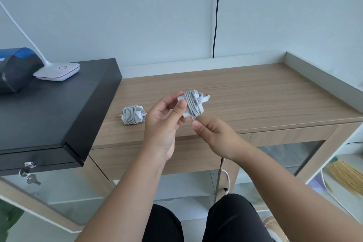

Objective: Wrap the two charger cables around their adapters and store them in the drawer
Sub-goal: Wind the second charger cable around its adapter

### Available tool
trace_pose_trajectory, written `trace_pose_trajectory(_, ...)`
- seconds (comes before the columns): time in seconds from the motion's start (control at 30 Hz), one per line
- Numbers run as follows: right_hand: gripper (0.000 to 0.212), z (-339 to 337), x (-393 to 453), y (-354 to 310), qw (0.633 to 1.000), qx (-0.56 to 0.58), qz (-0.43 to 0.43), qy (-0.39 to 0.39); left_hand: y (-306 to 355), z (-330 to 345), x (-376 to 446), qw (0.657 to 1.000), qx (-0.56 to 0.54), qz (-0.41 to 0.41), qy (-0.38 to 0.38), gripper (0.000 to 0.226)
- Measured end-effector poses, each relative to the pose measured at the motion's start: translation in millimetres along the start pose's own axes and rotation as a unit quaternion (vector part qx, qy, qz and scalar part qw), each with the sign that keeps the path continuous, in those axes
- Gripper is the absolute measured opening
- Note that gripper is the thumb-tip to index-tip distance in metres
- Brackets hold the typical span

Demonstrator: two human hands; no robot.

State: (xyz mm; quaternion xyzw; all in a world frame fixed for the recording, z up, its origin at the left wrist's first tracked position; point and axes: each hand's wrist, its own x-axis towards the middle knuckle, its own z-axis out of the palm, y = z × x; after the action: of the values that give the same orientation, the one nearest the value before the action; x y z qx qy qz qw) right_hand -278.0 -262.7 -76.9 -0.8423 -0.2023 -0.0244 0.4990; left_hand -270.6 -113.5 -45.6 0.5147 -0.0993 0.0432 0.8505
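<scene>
the left hand was raised above the wooden counter, its thumb and fingers clasped around 1 white adapter with its cable coiled around the body. the plug prongs pointed to the far right. the right hand sat just near of the adapter, thumb and forefinger pinching the loose cable end where it left the coil.

the 2nd charger lay on the counter to the left of the left hand, already wound with its cable, close to the black cabinet. the 2 chargers were apart, not touching.

the drawer front under the counter's near edge appeared closed. on the black cabinet stood a white lamp base with a pink ring and a blue and dark object at the far left. keys hung from the cabinet's lock. a black cable ran down the wall behind the counter.
</scene>
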Motion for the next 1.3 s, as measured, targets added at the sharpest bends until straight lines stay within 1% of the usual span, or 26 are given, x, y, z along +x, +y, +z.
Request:
trace_pose_trajectory(0.07, 0.031, -1.0, -5.9, -4.2, 0.994, -0.107, -0.011, 0.008, -4.9, -4.5, 3.4, 0.999, 0.028, -0.009, 0.034, 0.027)
trace_pose_trajectory(0.1, 0.029, -2.5, -8.7, -7.2, 0.99, -0.141, -0.023, 0.01, -7.3, -7.2, 5.1, 0.998, 0.047, -0.012, 0.047, 0.023)
trace_pose_trajectory(0.2, 0.024, -8.2, -14.4, -17.8, 0.976, -0.209, -0.054, -0.006, -13.1, -12.1, 7.5, 0.992, 0.104, -0.008, 0.073, 0.014)
trace_pose_trajectory(0.3, 0.022, -16.7, -13.3, -28.2, 0.962, -0.263, -0.066, -0.036, -24.0, -15.3, 6.7, 0.974, 0.209, 0.009, 0.089, 0.017)
trace_pose_trajectory(0.37, 0.022, -23.7, -10.2, -33.6, 0.951, -0.296, -0.08, -0.043, -30.5, -16.7, 4.5, 0.958, 0.276, 0.018, 0.076, 0.021)
trace_pose_trajectory(0.47, 0.021, -37.4, -5.1, -36.3, 0.946, -0.313, -0.083, -0.027, -32.7, -16.3, 0.4, 0.93, 0.364, 0.033, 0.039, 0.017)
trace_pose_trajectory(0.57, 0.023, -53.9, 0.2, -34.3, 0.938, -0.335, -0.086, 0.016, -27.3, -18.9, -4.1, 0.918, 0.395, 0.02, 0.006, 0.02)
trace_pose_trajectory(0.63, 0.022, -61.6, 4.8, -30.9, 0.941, -0.323, -0.094, 0.037, -24.9, -22.5, -5.9, 0.922, 0.386, 0.015, -0.03, 0.02)
trace_pose_trajectory(0.73, 0.018, -65.6, 11.4, -24.5, 0.956, -0.275, -0.098, 0.029, -20.0, -24.0, -8.7, 0.918, 0.385, 0.022, -0.088, 0.027)
trace_pose_trajectory(0.87, 0.017, -64.5, 16.5, -16.7, 0.971, -0.213, -0.107, 0.018, -11.9, -25.7, -11.3, 0.905, 0.398, 0.063, -0.137, 0.028)
trace_pose_trajectory(0.93, 0.016, -62.1, 17.3, -15.7, 0.982, -0.151, -0.11, 0.01, -9.3, -26.3, -12.5, 0.908, 0.382, 0.081, -0.153, 0.028)
trace_pose_trajectory(1.0, 0.017, -58.8, 17.3, -16.8, 0.99, -0.083, -0.115, 0.008, -6.9, -26.0, -14.1, 0.922, 0.344, 0.082, -0.158, 0.028)
trace_pose_trajectory(1.07, 0.02, -54.6, 18.5, -13.4, 0.993, -0.052, -0.104, 0.029, -4.5, -24.1, -16.8, 0.941, 0.289, 0.073, -0.162, 0.029)
trace_pose_trajectory(1.17, 0.03, -48.9, 18.1, 2.6, 0.994, -0.065, -0.057, 0.064, -2.1, -15.6, -21.7, 0.969, 0.175, 0.063, -0.16, 0.029)
trace_pose_trajectory(1.23, 0.026, -39.8, 12.9, 8.9, 0.994, -0.087, -0.021, 0.07, -3.9, -10.4, -22.5, 0.977, 0.142, 0.065, -0.143, 0.03)
trace_pose_trajectory(1.3, 0.03, -27.7, 5.2, 10.7, 0.989, -0.12, -0.001, 0.09, -6.1, -8.8, -20.5, 0.982, 0.137, 0.071, -0.109, 0.031)
